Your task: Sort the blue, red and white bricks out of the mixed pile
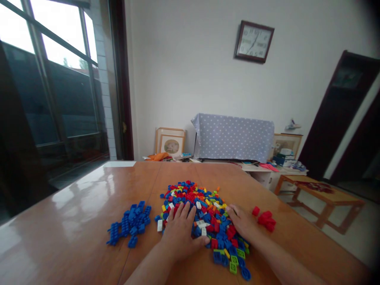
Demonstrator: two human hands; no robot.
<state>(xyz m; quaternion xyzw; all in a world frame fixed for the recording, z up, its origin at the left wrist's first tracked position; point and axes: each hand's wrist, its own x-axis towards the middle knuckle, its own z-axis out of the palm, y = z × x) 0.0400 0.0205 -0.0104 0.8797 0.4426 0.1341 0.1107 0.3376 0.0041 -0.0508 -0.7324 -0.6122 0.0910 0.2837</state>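
Note:
A mixed pile of toy building bricks [209, 206] in red, blue, white, yellow, orange and green lies in front of me on the wooden table [89, 221]. My left hand [182, 229] rests palm down over the near left part of the pile, fingers spread and thumb stretched to the right. At the pile's right edge, my right hand [241, 222] touches the bricks with its fingers extended; I see nothing held in it. Left of the pile is a separate group of blue bricks [132, 221]. A small cluster of red bricks [267, 220] sits right of my right hand.
Behind the table stand a cloth-covered object [234, 136] and a framed picture [170, 144]. A low wooden table [323, 190] is on the right. Glass doors [59, 87] are on the left, and a clock [254, 42] hangs on the wall.

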